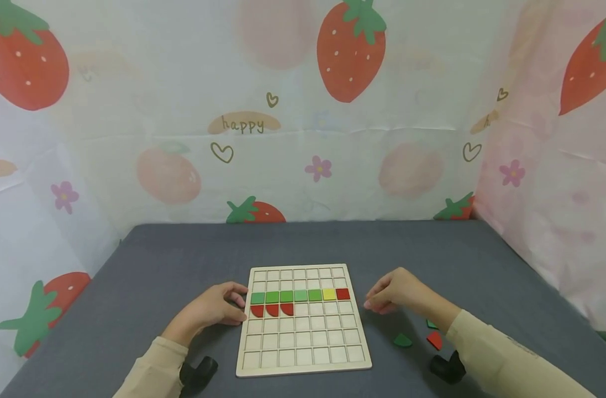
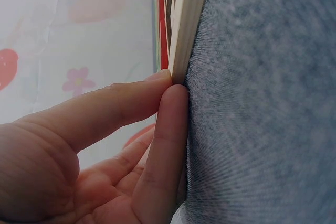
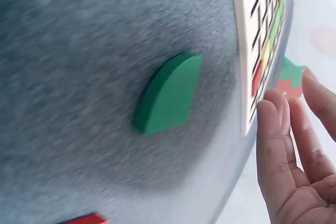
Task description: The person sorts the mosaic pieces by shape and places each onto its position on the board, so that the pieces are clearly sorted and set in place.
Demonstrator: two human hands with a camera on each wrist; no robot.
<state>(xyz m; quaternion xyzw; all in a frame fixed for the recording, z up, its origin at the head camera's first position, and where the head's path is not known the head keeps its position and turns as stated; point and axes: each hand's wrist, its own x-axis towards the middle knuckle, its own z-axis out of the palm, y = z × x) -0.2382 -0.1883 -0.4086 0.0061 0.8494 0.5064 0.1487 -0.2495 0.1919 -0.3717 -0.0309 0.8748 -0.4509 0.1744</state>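
A light wooden grid board (image 1: 328, 355) lies flat on the grey table. One row holds green, yellow and red square tiles (image 1: 286, 297); below it sit three red quarter-circle tiles (image 1: 272, 310) at the left. My left hand (image 1: 214, 307) is at the board's left edge; in the left wrist view its thumb and a finger (image 2: 170, 111) hold the rim. Right of the board hovers my right hand (image 1: 393, 293), fingers loosely extended, nothing visible in them. Near it on the table lies a green quarter-circle tile (image 3: 170, 95), with a red tile (image 1: 435, 340) beside it.
Another green tile (image 1: 432, 324) lies partly hidden by the right forearm. Grey cloth covers the table (image 1: 183, 254). A strawberry-print curtain (image 1: 303, 121) stands behind and at both sides. Dark wrist-worn devices (image 1: 447, 367) show under both sleeves.
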